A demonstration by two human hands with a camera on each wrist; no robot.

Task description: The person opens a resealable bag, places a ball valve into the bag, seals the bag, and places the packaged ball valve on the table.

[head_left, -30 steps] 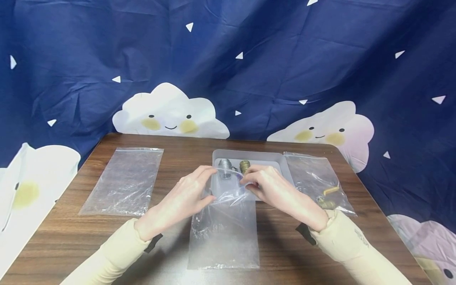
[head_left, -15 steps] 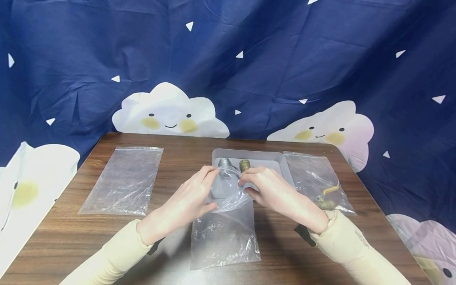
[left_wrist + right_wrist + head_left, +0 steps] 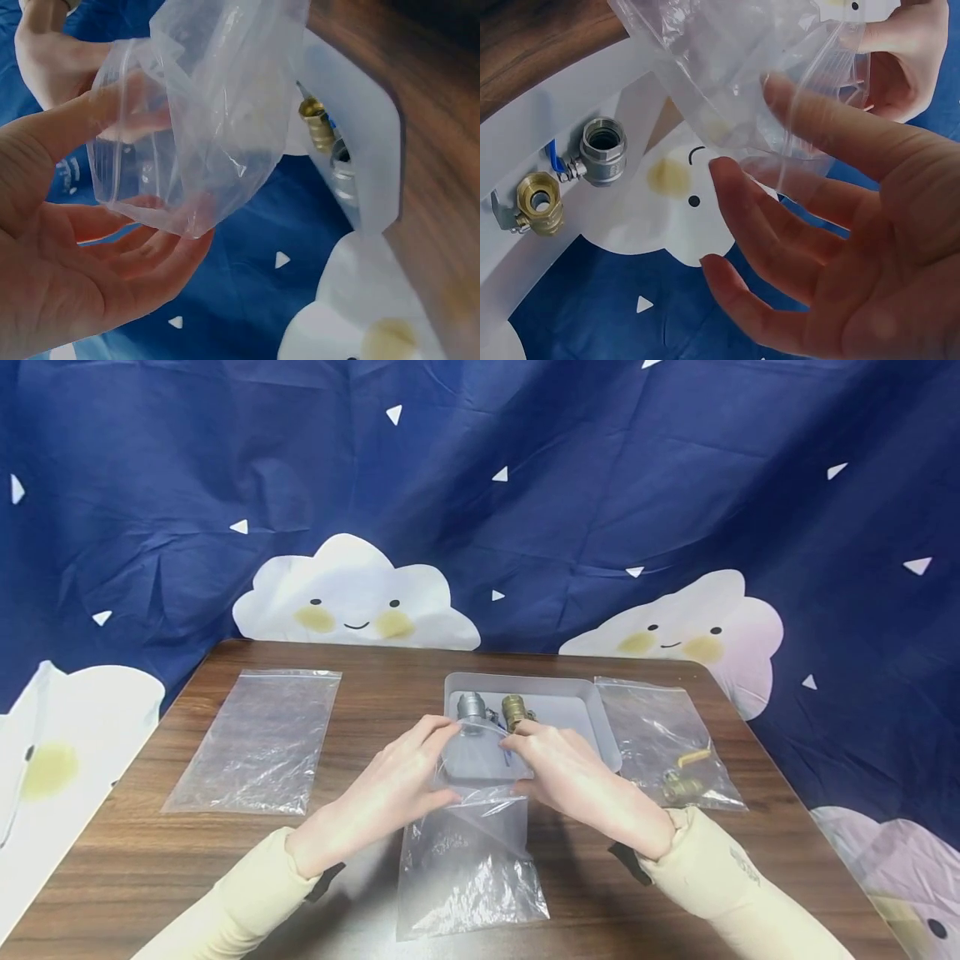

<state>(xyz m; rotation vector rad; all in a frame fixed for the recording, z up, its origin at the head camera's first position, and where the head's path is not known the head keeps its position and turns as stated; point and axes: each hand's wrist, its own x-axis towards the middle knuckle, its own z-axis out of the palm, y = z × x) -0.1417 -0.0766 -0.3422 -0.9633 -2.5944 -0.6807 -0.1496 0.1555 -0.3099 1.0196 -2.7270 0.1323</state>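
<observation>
A clear zip bag [image 3: 472,877] hangs between both hands, its mouth spread and its lower end on the table. My left hand [image 3: 393,768] holds the left side of the mouth, with thumb and fingers apart around the film in the left wrist view. My right hand [image 3: 566,772] holds the right side; its thumb shows through the film and its other fingers are loosely bent in the right wrist view. Behind the bag, a steel ball valve [image 3: 604,152] with a blue lever and a brass ball valve [image 3: 541,204] stand in a shallow whitish tray [image 3: 607,727].
Another flat zip bag [image 3: 258,743] lies at the left of the table. At the right lies a zip bag [image 3: 652,718] with a yellow-handled brass valve [image 3: 682,785] inside. A blue cloud-patterned cloth [image 3: 480,485] hangs behind the wooden table [image 3: 360,893].
The bag's mouth has been pulled about between the hands and its shape has shifted. The right thumb has moved down, away from the index finger. The valves in the tray stay put.
</observation>
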